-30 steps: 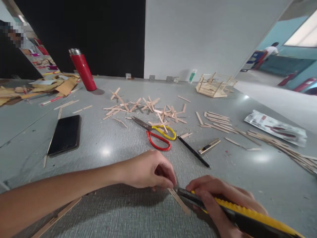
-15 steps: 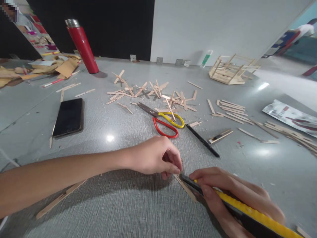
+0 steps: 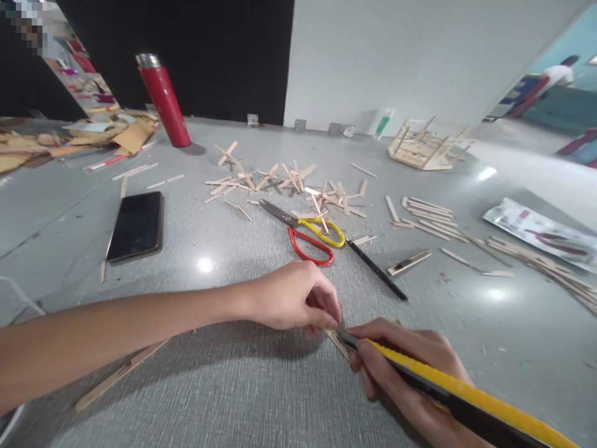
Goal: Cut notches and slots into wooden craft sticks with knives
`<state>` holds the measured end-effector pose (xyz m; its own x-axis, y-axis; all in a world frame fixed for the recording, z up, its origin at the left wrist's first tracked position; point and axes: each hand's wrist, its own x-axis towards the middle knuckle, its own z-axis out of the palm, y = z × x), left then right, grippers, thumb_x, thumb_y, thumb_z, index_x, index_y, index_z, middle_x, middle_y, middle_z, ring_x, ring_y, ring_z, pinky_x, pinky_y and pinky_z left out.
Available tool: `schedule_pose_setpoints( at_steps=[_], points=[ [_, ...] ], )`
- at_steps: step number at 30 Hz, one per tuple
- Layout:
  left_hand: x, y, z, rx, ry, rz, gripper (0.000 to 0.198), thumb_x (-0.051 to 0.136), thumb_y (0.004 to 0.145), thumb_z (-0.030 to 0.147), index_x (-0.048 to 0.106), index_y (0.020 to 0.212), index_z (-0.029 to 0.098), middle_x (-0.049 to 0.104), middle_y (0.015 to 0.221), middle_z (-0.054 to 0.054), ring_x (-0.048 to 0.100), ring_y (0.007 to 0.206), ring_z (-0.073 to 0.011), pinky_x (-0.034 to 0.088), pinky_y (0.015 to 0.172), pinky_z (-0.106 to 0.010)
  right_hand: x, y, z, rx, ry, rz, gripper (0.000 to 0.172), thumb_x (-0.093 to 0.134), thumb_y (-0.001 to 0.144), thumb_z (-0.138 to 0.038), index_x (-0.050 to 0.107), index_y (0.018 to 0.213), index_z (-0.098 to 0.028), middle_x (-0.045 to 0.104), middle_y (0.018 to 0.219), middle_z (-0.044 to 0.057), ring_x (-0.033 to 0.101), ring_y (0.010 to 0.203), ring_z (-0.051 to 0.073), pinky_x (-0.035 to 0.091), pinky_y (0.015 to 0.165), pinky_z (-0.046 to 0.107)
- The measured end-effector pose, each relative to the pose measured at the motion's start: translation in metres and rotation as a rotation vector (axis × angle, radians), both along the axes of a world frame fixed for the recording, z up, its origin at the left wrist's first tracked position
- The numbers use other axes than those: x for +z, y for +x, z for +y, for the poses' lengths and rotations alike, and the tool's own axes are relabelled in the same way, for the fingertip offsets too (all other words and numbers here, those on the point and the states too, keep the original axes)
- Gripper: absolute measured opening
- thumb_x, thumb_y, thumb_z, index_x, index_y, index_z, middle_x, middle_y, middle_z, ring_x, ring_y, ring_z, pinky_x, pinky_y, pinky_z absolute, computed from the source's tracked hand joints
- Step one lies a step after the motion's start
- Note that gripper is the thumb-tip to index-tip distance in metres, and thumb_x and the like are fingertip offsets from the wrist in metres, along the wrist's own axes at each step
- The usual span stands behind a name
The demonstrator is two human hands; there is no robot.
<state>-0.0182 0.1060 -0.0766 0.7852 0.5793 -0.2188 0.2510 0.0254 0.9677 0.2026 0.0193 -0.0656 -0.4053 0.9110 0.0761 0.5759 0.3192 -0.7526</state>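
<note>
My left hand (image 3: 298, 298) is closed in a pinch on the upper end of a wooden craft stick (image 3: 336, 343) lying on the grey table. In my right hand (image 3: 405, 367) is a yellow and black utility knife (image 3: 448, 389), its tip against the stick close to my left fingertips. My right fingers cover the stick's lower end. Beyond my hands lie scissors (image 3: 314, 235) with one red and one yellow handle, and a thin black pen-like rod (image 3: 377, 270). Another stick (image 3: 119, 376), with a notch in it, rests beneath my left forearm.
Loose sticks (image 3: 289, 180) are scattered at mid-table, with more stacked at right (image 3: 429, 211). A phone (image 3: 136, 225), red bottle (image 3: 164, 102), silver packet (image 3: 541, 233) and wooden stick frame (image 3: 424, 146) stand around. Cardboard scraps (image 3: 125, 134) lie far left. A person (image 3: 557, 76) is in the right background.
My right hand has shifted left and rolled, so the knife's yellow side now faces up more and the stick's lower end is covered. My left hand keeps its pinch. The view has tilted slightly.
</note>
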Motion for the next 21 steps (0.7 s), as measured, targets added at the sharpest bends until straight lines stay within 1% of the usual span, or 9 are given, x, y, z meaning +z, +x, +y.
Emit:
schedule_pose_setpoints(
  at_steps=[3, 8, 13, 16, 21],
  points=[
    [0.0015, 0.0001, -0.0002, 0.003, 0.010, 0.001, 0.007, 0.076, 0.088, 0.017, 0.073, 0.082, 0.016, 0.069, 0.066, 0.002, 0.067, 0.059, -0.0110, 0.052, 0.060, -0.022, -0.0025, 0.0017, -0.0002, 0.014, -0.019, 0.013, 0.025, 0.051, 0.107, -0.035, 0.069, 0.092, -0.025, 0.066, 0.051, -0.006, 0.060, 0.042, 0.009, 0.047, 0.048, 0.019],
    [0.0011, 0.0011, 0.0002, 0.011, 0.007, -0.005, 0.006, 0.077, 0.087, 0.017, 0.073, 0.082, 0.016, 0.069, 0.068, 0.002, 0.067, 0.058, -0.0107, 0.052, 0.061, -0.023, -0.0067, 0.0056, 0.0008, 0.053, -0.052, 0.000, 0.024, 0.052, 0.107, -0.037, 0.068, 0.095, -0.023, 0.067, 0.054, -0.005, 0.061, 0.045, 0.011, 0.047, 0.050, 0.022],
    [-0.0010, 0.0013, 0.0004, 0.012, -0.010, -0.013, 0.006, 0.079, 0.087, 0.019, 0.074, 0.083, 0.016, 0.070, 0.068, 0.002, 0.068, 0.058, -0.0114, 0.053, 0.063, -0.024, -0.0053, 0.0046, 0.0006, 0.046, -0.036, -0.009, 0.024, 0.050, 0.107, -0.036, 0.066, 0.096, -0.022, 0.066, 0.055, -0.005, 0.060, 0.045, 0.011, 0.047, 0.049, 0.022],
    [0.0013, 0.0012, -0.0004, 0.020, -0.007, -0.009, 0.007, 0.079, 0.086, 0.017, 0.074, 0.081, 0.016, 0.069, 0.067, 0.002, 0.067, 0.058, -0.0110, 0.053, 0.062, -0.023, -0.0042, 0.0034, 0.0011, 0.043, -0.026, -0.013, 0.024, 0.051, 0.107, -0.036, 0.066, 0.094, -0.023, 0.065, 0.053, -0.005, 0.059, 0.043, 0.010, 0.046, 0.047, 0.021],
    [0.0058, 0.0012, -0.0010, 0.025, -0.005, -0.006, 0.008, 0.078, 0.087, 0.016, 0.073, 0.080, 0.015, 0.069, 0.068, 0.003, 0.066, 0.055, -0.0103, 0.052, 0.061, -0.023, -0.0038, 0.0040, 0.0010, 0.059, -0.012, -0.047, 0.021, 0.051, 0.107, -0.033, 0.067, 0.098, -0.023, 0.066, 0.055, -0.006, 0.060, 0.045, 0.010, 0.047, 0.049, 0.021]
  ],
)
